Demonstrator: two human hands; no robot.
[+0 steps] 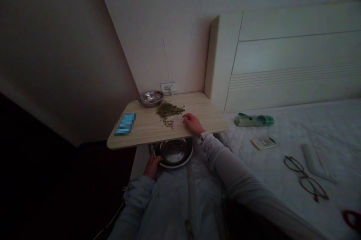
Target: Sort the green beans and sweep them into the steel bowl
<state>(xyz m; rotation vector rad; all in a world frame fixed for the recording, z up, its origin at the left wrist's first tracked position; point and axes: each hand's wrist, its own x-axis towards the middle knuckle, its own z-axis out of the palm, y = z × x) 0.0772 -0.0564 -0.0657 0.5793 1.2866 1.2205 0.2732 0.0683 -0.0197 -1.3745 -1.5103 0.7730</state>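
Note:
My left hand (153, 165) grips the near-left rim of a shiny metal bowl (174, 153), thumb over the edge. The bowl is held in my lap, just below the front edge of a small wooden table (146, 131). On the tabletop lies a spread pile of small greenish-brown grains (169, 110), thinning toward the front. Right of the pile, my right hand (193, 123) rests low over the wood with its fingers curled together. A pale, blurred patch shows at those fingertips; whether it is a held thing cannot be made out.
Another metal bowl (151, 98) stands at the table's back left, and a blue-screened phone (125, 124) lies on the left side. A wall socket (168, 87) holds a plug. On the bed to the right are a green bottle (254, 120), a pale phone-like device (265, 142) and glasses (305, 177).

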